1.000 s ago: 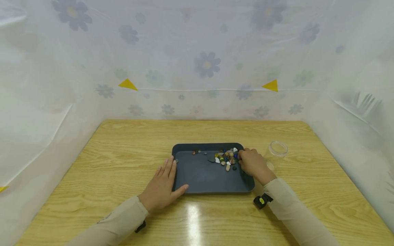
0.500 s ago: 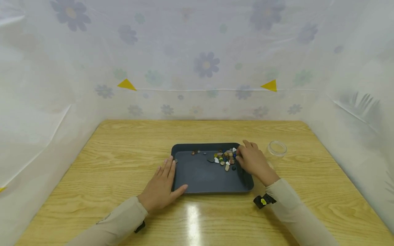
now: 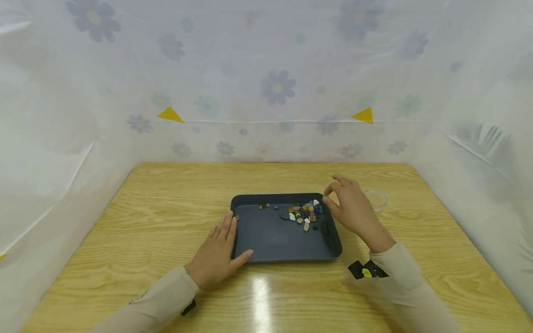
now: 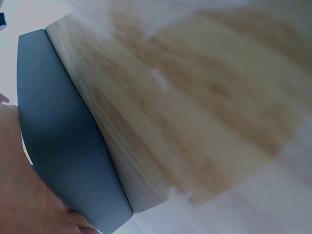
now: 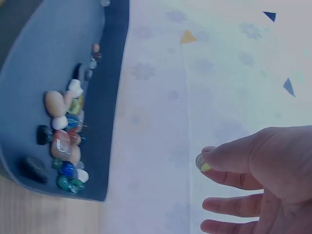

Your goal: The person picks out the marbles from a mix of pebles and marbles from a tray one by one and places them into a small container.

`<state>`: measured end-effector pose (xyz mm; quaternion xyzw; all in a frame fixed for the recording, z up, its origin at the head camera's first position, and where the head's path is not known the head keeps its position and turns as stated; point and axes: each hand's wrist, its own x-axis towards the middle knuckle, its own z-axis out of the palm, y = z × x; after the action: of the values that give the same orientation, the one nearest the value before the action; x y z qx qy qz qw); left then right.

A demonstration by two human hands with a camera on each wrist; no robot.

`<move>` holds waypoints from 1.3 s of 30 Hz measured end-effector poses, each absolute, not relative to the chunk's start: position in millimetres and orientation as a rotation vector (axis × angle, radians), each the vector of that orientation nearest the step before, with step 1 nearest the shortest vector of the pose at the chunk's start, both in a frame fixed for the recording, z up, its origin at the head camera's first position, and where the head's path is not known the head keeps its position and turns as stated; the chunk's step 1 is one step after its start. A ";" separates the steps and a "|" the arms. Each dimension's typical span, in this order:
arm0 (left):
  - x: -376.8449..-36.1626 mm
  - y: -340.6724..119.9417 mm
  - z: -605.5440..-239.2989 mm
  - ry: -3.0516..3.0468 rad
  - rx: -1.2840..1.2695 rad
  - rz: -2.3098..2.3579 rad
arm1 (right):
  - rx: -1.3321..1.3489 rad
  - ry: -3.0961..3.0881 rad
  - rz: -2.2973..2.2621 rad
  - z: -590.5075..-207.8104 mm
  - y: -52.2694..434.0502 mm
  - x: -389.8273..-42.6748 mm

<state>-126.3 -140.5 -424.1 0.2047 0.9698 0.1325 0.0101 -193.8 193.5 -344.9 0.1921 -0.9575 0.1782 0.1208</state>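
My right hand (image 3: 353, 206) is raised over the right rim of the dark grey tray (image 3: 270, 249). Between thumb and forefinger it pinches a clear glass marble (image 5: 203, 163) with a yellow-green streak, seen best in the right wrist view. Pebbles and marbles (image 3: 306, 212) of white, tan, blue and green lie heaped in the tray's back right part. My left hand (image 3: 216, 254) rests against the tray's left edge, fingers straight, thumb over the front rim. In the left wrist view its palm (image 4: 29, 190) lies along the tray's outer wall (image 4: 63, 131).
A clear glass jar (image 3: 378, 200) stands on the wooden table (image 3: 166, 194) right of the tray, partly behind my right hand. A few small stones (image 3: 263, 206) lie along the tray's back left. Flowered sheeting (image 3: 279, 88) encloses the table's back and sides.
My right hand has lifted from the pile in the tray, rising back and to the right with the marble in its fingertips. The left hand stays in place.
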 end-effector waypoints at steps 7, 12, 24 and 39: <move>-126.6 -140.4 -424.7 3.020 0.632 0.423 | 0.526 -2.721 0.619 -327.2 213.7 -187.2; -126.7 -140.0 -424.4 3.008 0.625 0.426 | 0.475 -2.669 0.679 -318.9 239.6 -182.9; -126.3 -140.6 -424.0 3.022 0.635 0.411 | 0.307 -2.773 0.707 -331.4 281.7 -175.5; -126.1 -140.0 -423.2 3.022 0.633 0.425 | 0.278 -2.796 0.704 -348.6 286.9 -170.6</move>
<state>-126.1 -140.0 -423.2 0.2032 0.9695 0.1364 0.0125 -170.6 286.9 -348.6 0.0953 -0.9580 0.2412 0.1224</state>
